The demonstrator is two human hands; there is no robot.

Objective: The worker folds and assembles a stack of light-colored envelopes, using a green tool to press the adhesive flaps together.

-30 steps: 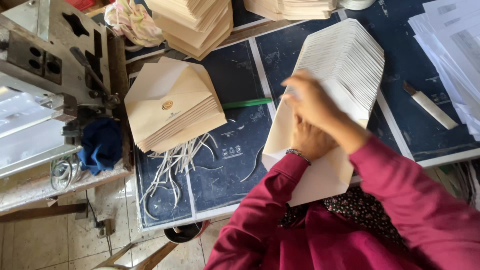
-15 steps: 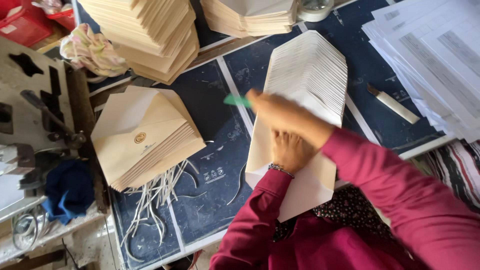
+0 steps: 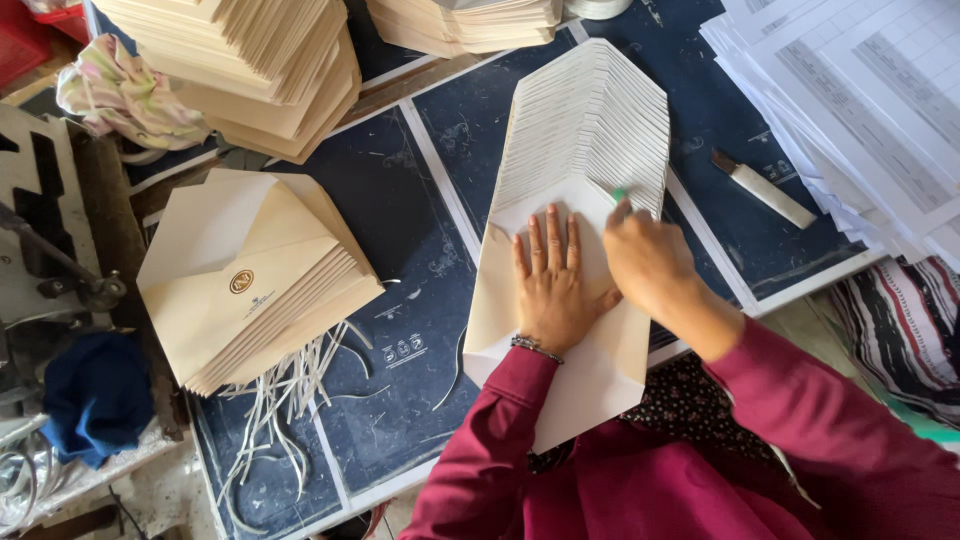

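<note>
At frame centre the left hand (image 3: pixel 553 290) lay flat, fingers spread, pinning the fanned envelope stack (image 3: pixel 585 150); the right hand (image 3: pixel 648 262) pinched a green tool (image 3: pixel 620 195) at the top flap; likely gluing or creasing, needing a steady stroke.

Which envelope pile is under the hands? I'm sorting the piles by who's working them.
The fanned white envelope stack at centre: the left hand lies flat on it. The tan piles sit untouched.

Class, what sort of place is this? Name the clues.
Likely a small envelope-making workshop: fanned envelope blanks under the left hand, finished envelopes, paper trimmings on the table.
</note>
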